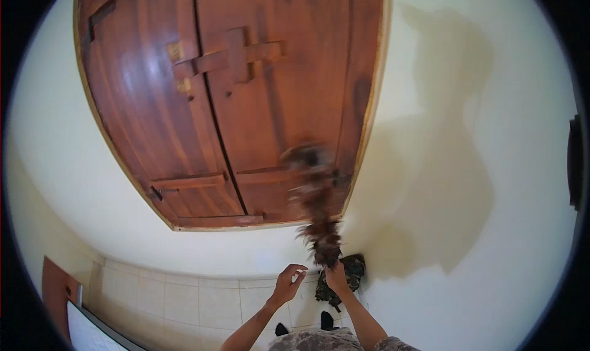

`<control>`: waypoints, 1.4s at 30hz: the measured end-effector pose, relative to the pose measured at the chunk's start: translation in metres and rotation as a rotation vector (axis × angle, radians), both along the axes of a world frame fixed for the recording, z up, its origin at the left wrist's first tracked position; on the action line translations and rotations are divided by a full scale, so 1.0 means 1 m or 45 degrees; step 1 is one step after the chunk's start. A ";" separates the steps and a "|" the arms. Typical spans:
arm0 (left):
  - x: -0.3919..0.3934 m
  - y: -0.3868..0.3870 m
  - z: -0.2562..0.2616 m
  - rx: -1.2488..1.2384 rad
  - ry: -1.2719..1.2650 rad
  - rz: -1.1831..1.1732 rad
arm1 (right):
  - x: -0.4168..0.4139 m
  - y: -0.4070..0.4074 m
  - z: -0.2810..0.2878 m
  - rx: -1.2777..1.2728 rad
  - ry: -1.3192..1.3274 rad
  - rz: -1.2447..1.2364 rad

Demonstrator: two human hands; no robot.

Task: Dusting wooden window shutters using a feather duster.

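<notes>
My right hand grips the lower end of a brown feather duster, whose handle is hidden. The duster reaches up in front of the wooden double-leaf shutters, and its upper part is blurred. Whether its feathers touch the wood, I cannot tell. To the left of the duster, my left hand is raised and holds nothing, its fingers curved and apart. A wooden sliding bar spans the gap between the two shutter leaves, which are closed.
A camouflage-patterned bag lies on the tiled floor by the wall, partly behind my right hand. At lower left are a mattress and a brown wooden panel. A dark object sits at the right rim.
</notes>
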State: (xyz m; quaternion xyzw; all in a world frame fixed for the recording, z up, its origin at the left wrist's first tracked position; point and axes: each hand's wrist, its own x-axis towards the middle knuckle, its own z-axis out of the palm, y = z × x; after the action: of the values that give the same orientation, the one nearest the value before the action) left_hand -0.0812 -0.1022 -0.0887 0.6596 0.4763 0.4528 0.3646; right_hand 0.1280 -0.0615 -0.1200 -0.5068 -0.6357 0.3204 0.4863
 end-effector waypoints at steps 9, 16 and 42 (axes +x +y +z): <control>0.029 0.023 0.034 0.101 0.082 0.042 | 0.048 0.013 -0.064 -0.311 0.056 0.157; 0.049 0.027 0.024 0.062 0.103 0.074 | 0.085 0.021 -0.069 -0.366 0.168 0.204; 0.074 0.038 0.009 -0.090 0.070 0.332 | 0.068 0.075 -0.084 -0.174 0.237 0.361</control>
State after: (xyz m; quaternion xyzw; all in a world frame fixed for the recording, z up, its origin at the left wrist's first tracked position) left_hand -0.0070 -0.0638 -0.0794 0.5909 0.5837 0.4610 0.3124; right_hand 0.1964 0.0134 -0.2043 -0.4121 -0.6297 0.4737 0.4574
